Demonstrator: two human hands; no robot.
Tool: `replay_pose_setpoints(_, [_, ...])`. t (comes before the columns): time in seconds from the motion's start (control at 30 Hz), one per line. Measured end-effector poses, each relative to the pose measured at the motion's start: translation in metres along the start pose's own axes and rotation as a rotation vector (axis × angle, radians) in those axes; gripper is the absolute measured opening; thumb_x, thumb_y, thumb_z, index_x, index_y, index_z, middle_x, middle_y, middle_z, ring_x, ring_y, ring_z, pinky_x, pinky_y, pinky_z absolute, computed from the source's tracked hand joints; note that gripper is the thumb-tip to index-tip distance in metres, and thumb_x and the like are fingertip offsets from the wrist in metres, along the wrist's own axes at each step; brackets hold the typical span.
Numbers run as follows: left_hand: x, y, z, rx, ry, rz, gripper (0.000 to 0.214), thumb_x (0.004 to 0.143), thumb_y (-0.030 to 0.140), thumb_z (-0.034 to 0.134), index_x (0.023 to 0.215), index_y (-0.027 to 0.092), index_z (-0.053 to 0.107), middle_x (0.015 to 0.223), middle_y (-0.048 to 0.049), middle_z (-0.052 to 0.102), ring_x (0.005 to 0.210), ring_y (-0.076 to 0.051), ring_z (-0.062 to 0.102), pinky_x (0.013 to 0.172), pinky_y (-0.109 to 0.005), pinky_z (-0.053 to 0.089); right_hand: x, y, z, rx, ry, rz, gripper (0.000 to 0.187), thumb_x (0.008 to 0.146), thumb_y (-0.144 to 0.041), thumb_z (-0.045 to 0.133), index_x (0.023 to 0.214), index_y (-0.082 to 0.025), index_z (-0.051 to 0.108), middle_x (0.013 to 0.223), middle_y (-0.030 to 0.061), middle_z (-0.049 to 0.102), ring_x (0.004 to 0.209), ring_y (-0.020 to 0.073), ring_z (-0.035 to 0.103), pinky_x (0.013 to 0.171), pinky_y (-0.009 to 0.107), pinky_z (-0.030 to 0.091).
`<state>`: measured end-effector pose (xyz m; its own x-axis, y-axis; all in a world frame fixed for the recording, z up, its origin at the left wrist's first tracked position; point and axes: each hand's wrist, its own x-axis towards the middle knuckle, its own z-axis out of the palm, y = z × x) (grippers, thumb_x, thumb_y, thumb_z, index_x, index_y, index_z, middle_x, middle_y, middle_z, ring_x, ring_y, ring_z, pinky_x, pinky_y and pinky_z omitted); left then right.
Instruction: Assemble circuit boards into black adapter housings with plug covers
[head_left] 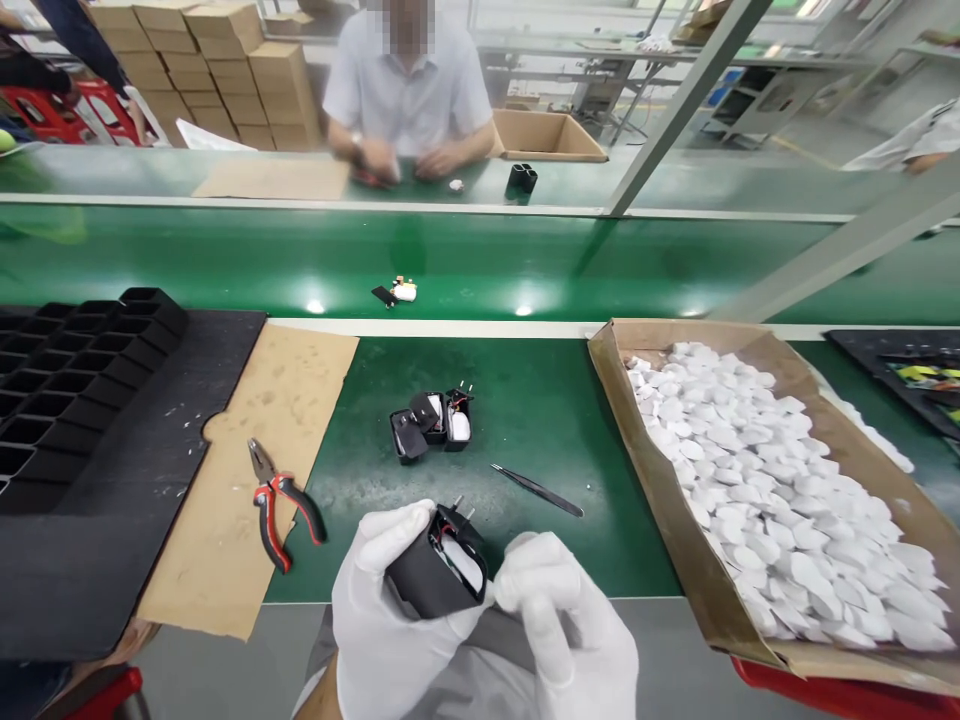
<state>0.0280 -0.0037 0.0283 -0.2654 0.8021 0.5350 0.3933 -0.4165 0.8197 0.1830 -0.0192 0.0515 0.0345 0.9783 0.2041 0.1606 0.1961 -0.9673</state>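
In my gloved left hand [390,630] is a black plug adapter housing [427,580], tilted with its open end toward the right. Two metal prongs [463,507] stick out at its top, and a white padded piece [463,563] and red wires show inside. My gloved right hand [566,615] is closed in a pinch close to the lower right rim; whatever its fingertips hold is hidden. Beyond my hands, several similar black housings [458,428] stand together on the green table. A pair of dark tweezers [538,490] lies to their right.
Pliers with red-black handles [274,500] lie across cardboard [247,400] at left, beside a black tray of housings [90,370]. A carton [637,480] of white pieces stands at right. Small parts [403,290] lie on the green belt [262,260]. A person [409,95] sits opposite.
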Motion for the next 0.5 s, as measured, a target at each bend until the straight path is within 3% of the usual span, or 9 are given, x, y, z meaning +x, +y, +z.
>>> replay_pose_setpoints(0.07, [-0.001, 0.0, -0.004, 0.023, -0.003, -0.025, 0.054, 0.084, 0.026, 0.093, 0.129, 0.021, 0.064, 0.118, -0.0046, 0.074, 0.104, -0.019, 0.078, 0.087, -0.029, 0.067, 0.004, -0.007, -0.003, -0.147, -0.024, -0.118, 0.015, 0.111, -0.038, 0.062, 0.112, -0.035, 0.077, 0.09, 0.0005, 0.068, 0.08, 0.0174, 0.066, 0.069, 0.031, 0.051])
replay_pose_setpoints(0.13, [-0.005, -0.001, -0.006, 0.063, 0.019, 0.027, 0.056, 0.082, 0.017, 0.093, 0.13, 0.021, 0.064, 0.119, -0.0046, 0.074, 0.106, -0.019, 0.078, 0.09, -0.029, 0.067, 0.005, -0.012, -0.004, -0.282, -0.038, -0.169, 0.019, 0.111, -0.043, 0.062, 0.124, -0.038, 0.076, 0.095, 0.0005, 0.07, 0.081, 0.0161, 0.07, 0.07, 0.029, 0.055])
replay_pose_setpoints(0.27, [-0.011, -0.002, -0.003, 0.087, 0.115, 0.184, 0.053, 0.085, 0.012, 0.09, 0.132, 0.021, 0.067, 0.119, -0.006, 0.074, 0.104, -0.022, 0.077, 0.087, -0.035, 0.068, -0.002, -0.016, -0.003, -0.397, -0.067, -0.16, 0.033, 0.109, -0.055, 0.061, 0.133, -0.036, 0.072, 0.103, 0.0036, 0.071, 0.089, 0.0195, 0.075, 0.073, 0.031, 0.063])
replay_pose_setpoints(0.4, [-0.012, 0.002, 0.003, 0.07, 0.234, 0.242, 0.036, 0.091, 0.018, 0.087, 0.123, 0.022, 0.072, 0.109, -0.0059, 0.074, 0.095, -0.022, 0.076, 0.076, -0.037, 0.067, -0.011, -0.016, -0.002, -0.476, -0.04, -0.226, 0.03, 0.109, -0.044, 0.065, 0.137, -0.033, 0.07, 0.106, 0.0042, 0.07, 0.092, 0.0187, 0.074, 0.074, 0.03, 0.065])
replay_pose_setpoints(0.5, [-0.011, 0.005, 0.005, 0.088, 0.261, 0.308, 0.036, 0.09, 0.02, 0.088, 0.123, 0.021, 0.072, 0.108, -0.0062, 0.076, 0.095, -0.024, 0.076, 0.075, -0.04, 0.067, -0.014, -0.017, -0.003, -0.524, 0.007, -0.281, 0.026, 0.109, -0.039, 0.066, 0.134, -0.032, 0.071, 0.105, 0.0037, 0.07, 0.093, 0.0175, 0.073, 0.077, 0.028, 0.065])
